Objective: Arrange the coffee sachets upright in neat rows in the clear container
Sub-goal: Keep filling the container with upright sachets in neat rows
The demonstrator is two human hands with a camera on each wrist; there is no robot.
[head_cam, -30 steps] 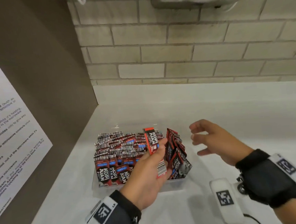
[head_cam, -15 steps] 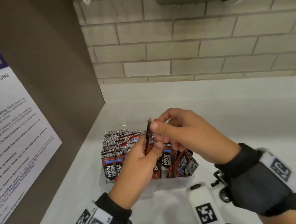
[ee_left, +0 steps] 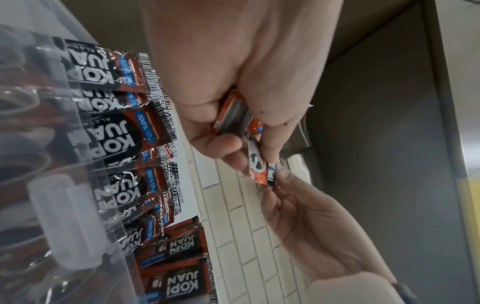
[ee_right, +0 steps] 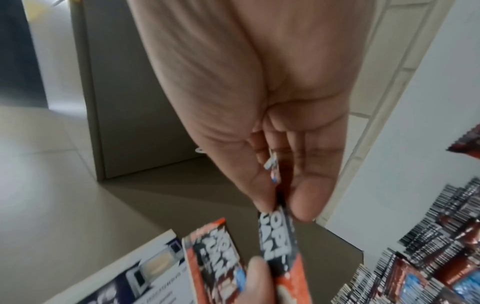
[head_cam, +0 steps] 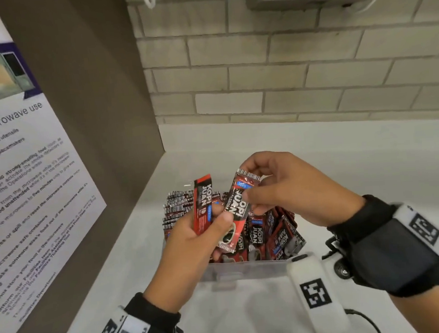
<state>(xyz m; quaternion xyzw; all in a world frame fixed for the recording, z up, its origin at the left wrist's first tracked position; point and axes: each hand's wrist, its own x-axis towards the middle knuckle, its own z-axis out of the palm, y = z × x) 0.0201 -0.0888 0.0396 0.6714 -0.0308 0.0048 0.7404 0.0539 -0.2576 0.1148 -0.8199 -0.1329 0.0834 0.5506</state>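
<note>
— Red and black sachets everywhere. Where are they all sitting?

— Most stand packed in rows in the clear container (head_cam: 236, 270) on the white surface (head_cam: 356, 172), in the corner by the brick wall (head_cam: 284, 65). The upright rows (head_cam: 179, 205) fill its left part; on the right a bunch of sachets (head_cam: 277, 230) leans loosely.

— And the hands?

— Both are above the container. The left hand (head_cam: 193, 248) has thumb and fingers curled round the lower part of one sachet (head_cam: 203, 206), holding it upright. The right hand (head_cam: 290, 190) pinches a second sachet (head_cam: 238, 209) near its top between thumb and fingertips; that one tilts, its lower end against the left thumb.

— Anything else nearby?

— A microwave notice (head_cam: 27, 179) on the brown side panel (head_cam: 99, 96) to the left.
</note>
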